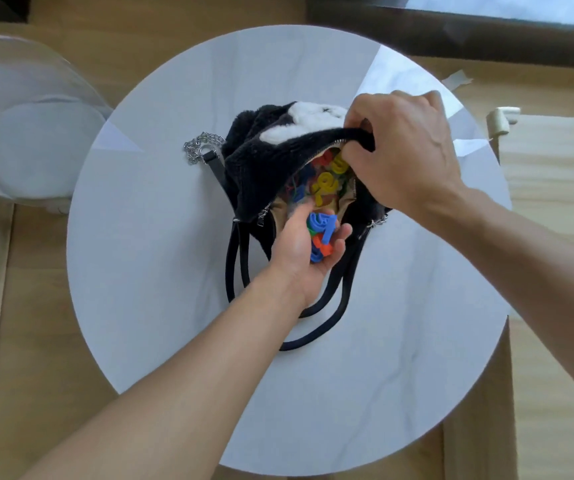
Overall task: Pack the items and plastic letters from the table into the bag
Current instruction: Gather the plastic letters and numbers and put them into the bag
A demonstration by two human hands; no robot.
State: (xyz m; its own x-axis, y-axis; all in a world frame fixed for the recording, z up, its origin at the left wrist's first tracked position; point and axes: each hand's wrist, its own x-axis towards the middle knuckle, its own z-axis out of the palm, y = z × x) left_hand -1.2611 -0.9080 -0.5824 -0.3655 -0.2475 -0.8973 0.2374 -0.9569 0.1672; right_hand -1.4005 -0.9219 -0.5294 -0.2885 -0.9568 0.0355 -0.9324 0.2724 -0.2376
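Under my right hand (403, 150), which grips the zip edge of the fluffy black-and-white fabric bag (271, 161) to hold it open, my left hand (304, 251) cups blue and orange plastic letters (321, 237) at the mouth, and tipping carelessly could, I judge, spill some onto the round white bench (140, 271).

A black furry bag (261, 168) with white patches lies near the middle of the frame, its zip open and its mouth held wide, with two black handles (313, 327) trailing toward the lower edge and a silver chain (197, 147) at its left. Inside the opening sit yellow, orange and blue plastic letters (327, 185). More letters, blue and orange, lie bunched just below the opening.
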